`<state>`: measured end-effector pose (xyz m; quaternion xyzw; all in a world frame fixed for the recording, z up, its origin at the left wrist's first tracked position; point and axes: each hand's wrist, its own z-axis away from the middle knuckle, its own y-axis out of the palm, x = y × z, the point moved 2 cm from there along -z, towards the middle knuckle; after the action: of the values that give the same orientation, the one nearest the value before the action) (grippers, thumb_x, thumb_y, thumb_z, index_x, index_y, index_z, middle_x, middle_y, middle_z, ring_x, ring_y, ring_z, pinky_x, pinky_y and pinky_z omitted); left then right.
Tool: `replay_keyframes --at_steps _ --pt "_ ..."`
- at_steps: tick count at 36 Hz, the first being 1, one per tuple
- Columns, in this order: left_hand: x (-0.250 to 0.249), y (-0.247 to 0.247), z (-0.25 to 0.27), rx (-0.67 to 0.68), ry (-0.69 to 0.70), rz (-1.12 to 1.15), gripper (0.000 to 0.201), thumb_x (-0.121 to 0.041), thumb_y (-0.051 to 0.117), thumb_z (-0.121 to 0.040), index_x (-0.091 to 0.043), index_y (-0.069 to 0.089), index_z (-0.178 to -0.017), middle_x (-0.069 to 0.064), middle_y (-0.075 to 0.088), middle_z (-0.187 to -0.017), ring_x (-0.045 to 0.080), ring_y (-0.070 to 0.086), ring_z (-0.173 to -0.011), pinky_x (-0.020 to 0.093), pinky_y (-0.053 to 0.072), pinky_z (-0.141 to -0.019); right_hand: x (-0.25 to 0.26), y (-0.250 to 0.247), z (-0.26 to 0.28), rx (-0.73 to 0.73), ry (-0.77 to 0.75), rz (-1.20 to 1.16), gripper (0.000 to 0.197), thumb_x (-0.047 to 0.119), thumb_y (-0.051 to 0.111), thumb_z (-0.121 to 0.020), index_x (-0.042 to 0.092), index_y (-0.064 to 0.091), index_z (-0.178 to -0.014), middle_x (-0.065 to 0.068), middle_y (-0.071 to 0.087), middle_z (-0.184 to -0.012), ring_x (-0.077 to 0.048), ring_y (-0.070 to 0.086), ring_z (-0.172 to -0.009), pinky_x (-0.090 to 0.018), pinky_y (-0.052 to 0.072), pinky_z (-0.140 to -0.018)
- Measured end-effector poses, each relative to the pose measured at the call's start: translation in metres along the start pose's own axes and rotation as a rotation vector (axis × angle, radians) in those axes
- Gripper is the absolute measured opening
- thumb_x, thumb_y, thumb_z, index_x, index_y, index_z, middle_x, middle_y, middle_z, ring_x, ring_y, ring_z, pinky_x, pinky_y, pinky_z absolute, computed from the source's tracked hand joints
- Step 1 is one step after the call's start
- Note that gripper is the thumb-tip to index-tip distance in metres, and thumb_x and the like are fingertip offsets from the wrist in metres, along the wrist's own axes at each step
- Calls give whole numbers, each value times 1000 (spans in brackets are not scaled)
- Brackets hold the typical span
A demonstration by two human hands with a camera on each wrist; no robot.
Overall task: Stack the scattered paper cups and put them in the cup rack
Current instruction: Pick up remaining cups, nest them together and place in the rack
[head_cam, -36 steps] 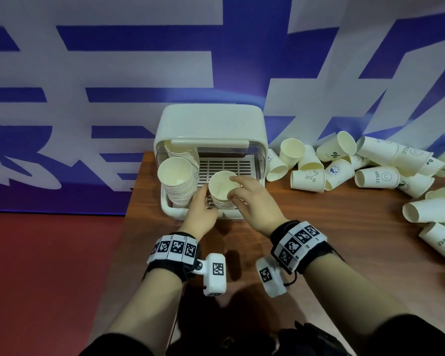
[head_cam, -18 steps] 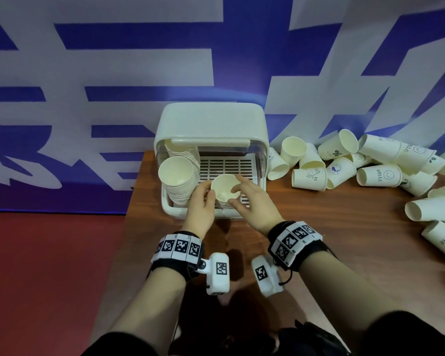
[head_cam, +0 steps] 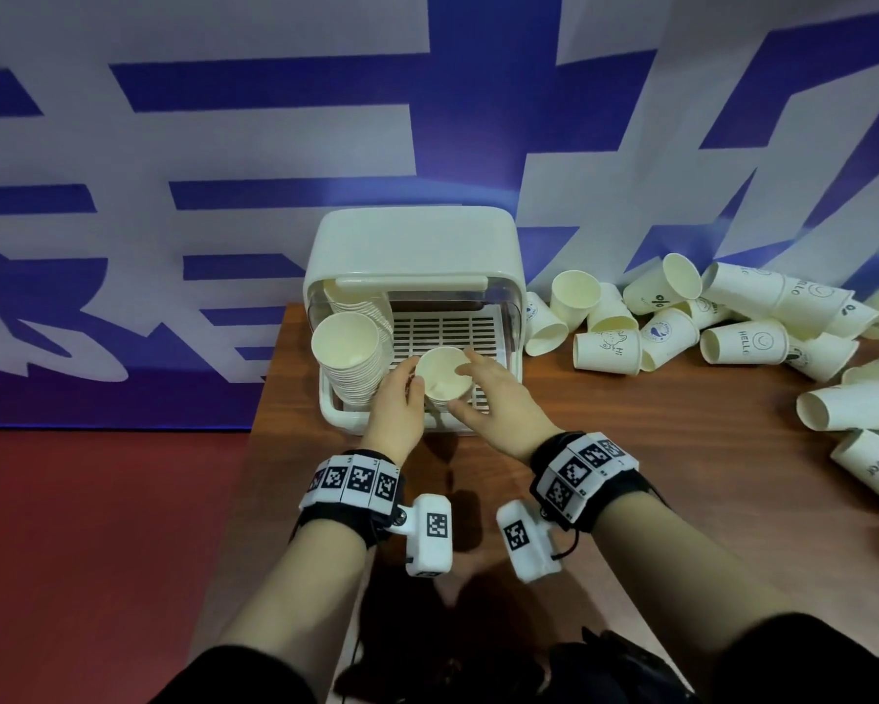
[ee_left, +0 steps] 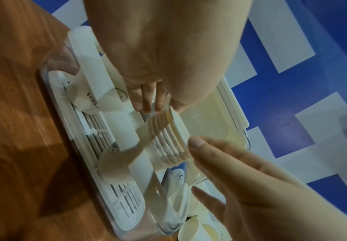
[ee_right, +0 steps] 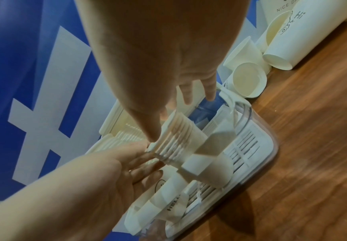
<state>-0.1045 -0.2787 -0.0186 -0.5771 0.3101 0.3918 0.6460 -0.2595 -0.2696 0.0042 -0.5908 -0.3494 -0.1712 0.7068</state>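
At six o'clock in the head view two forearms with tagged wristbands are seen reaching up to the centre. The left hand (head_cam: pixel 396 398) is set against the nine o'clock side of a short stack of paper cups (head_cam: pixel 443 372), and the right hand (head_cam: pixel 493 393) against its three o'clock side. In the wrist views the fingers of both hands appear fairly straight, laid along the rims (ee_left: pixel 168 138) rather than wrapped round them (whether any finger actually pinches cannot be told), so the stack is steadied between two opened hands, not clamped.

The stack stands mouth up on the slatted floor of the cup rack (head_cam: pixel 508 317), near its front edge, with a taller stack (head_cam: pixel 348 355) just beside it at nine o'clock.

The cups are judged to be light and thin-walled, easily crushed by a hard squeeze and easily tipped, and nested ones may slide apart. Hold is best taken low on the sides below the rolled rims, from opposite sides, with light pressure. As things lie, the stack sits directly between the two hands, its rims level with the fingertips.

Farther off, from one to three o'clock, many loose cups (head_cam: pixel 742 340) lie scattered on the wooden table (head_cam: pixel 656 429), so much stacking is judged to remain.
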Motion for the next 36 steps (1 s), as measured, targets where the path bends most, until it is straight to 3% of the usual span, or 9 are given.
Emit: replay_keyframes --at_steps 4,9,12,15,19,23,27,30,36 --pt "-3 0 4 10 -39 -20 43 -25 40 -100 -15 41 -142 9 48 -141 25 45 -130 48 35 -110 0 -7 7 -40 -3 -59 51 32 62 -90 14 47 -134 -8 25 -155 -17 19 -144 -42 24 -115" --pt "-23 1 19 -19 44 -144 47 -21 43 -100 -11 33 -146 9 31 -152 23 28 -140 34 21 -115 -4 -18 20 -121 -15 -98 42 27 57 -93 14 50 -132 -6 31 -153 -14 24 -142 -23 18 -110" --pt "-35 4 25 -69 147 -305 47 -23 45 -99 -13 37 -144 8 22 -155 24 16 -144 42 14 -119 -8 -26 31 -155 7 -111 42 22 57 -93 11 49 -133 -5 35 -151 -16 29 -140 -20 19 -109" --pt "-50 11 30 -88 237 -353 44 -22 47 -97 -12 42 -140 8 26 -153 24 18 -143 39 15 -118 -16 -35 44 -185 20 -119 38 21 58 -92 11 53 -128 -6 42 -145 -18 37 -135 -27 27 -111" --pt "-66 27 37 -88 324 -361 41 -20 51 -95 -10 48 -135 9 39 -145 25 28 -137 40 18 -116 -28 -53 63 -223 25 -120 29 15 58 -92 7 59 -119 -6 54 -132 -17 47 -124 -9 27 -95" --pt "-80 48 46 -65 303 -382 42 -22 50 -95 -13 46 -136 5 36 -146 21 22 -139 38 15 -115 -47 -68 84 -243 105 -140 30 18 56 -93 10 58 -122 -4 52 -135 -16 45 -127 -24 33 -104" --pt "-91 70 53 -11 300 -379 40 -22 50 -95 -15 47 -134 3 36 -145 20 21 -139 37 14 -114 -69 -87 104 -304 150 -146 26 16 57 -92 10 58 -117 0 57 -122 -11 51 -112 -13 31 -87" --pt "-98 89 54 38 281 -399 41 -24 50 -95 -18 46 -134 1 34 -147 20 19 -140 41 14 -116 -85 -103 115 -344 208 -155 26 17 56 -92 9 58 -117 -1 58 -119 -10 50 -109 -15 31 -89" --pt "-115 125 47 134 262 -437 45 -26 50 -95 -18 42 -138 1 34 -148 19 21 -140 38 16 -115 -113 -130 127 -363 301 -173 27 19 54 -93 11 57 -119 -1 57 -122 -8 48 -109 -17 33 -89"
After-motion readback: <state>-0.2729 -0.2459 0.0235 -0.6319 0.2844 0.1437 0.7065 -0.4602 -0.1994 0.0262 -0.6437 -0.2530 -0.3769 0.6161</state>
